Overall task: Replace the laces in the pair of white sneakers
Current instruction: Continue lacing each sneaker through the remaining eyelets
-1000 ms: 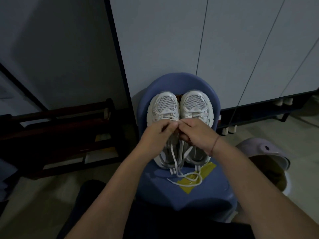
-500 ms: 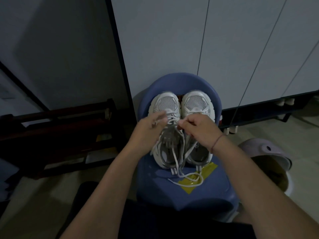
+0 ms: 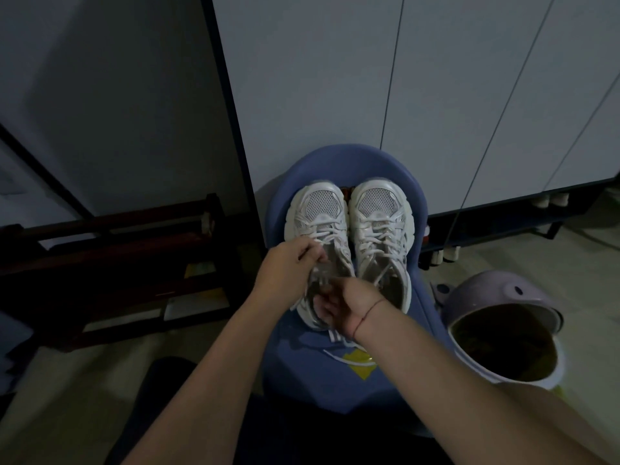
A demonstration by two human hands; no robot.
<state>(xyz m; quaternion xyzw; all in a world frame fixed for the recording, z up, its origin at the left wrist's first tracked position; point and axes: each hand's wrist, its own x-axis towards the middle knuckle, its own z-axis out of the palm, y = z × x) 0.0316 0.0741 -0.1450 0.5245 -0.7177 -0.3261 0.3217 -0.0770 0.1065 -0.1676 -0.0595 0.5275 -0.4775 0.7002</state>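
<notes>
Your right hand (image 3: 337, 305) has dropped from the upper lacing to the heel end of the white mesh-toed sneaker (image 3: 320, 226) under both hands. Your left hand (image 3: 290, 263) has stayed at that shoe's lacing.

Nearest you, just behind your right wrist, flat white lace ends (image 3: 337, 337) trail loose over the seat of the rounded blue plastic stool (image 3: 302, 364), so this shoe is probably being unlaced. The right hand's fingers lie at the shoe's mouth, likely steadying it against the pull. Blur hides them, so you cannot tell whether they grip anything.

Just beyond, the left hand's fingers are curled and seem to pinch a row of the white crossed lacing (image 3: 330, 233), probably to draw it slack. Past your fingertips the upper rows still cross neatly, and the toe shows open mesh above a thick ridged sole.

Touching it on the right hand's side stands the twin white sneaker (image 3: 380, 236), laced to the top and untouched. Both toes point away from you toward the stool's raised back, which keeps the pair from sliding. Beyond rise pale grey cupboard doors (image 3: 335, 78).
</notes>
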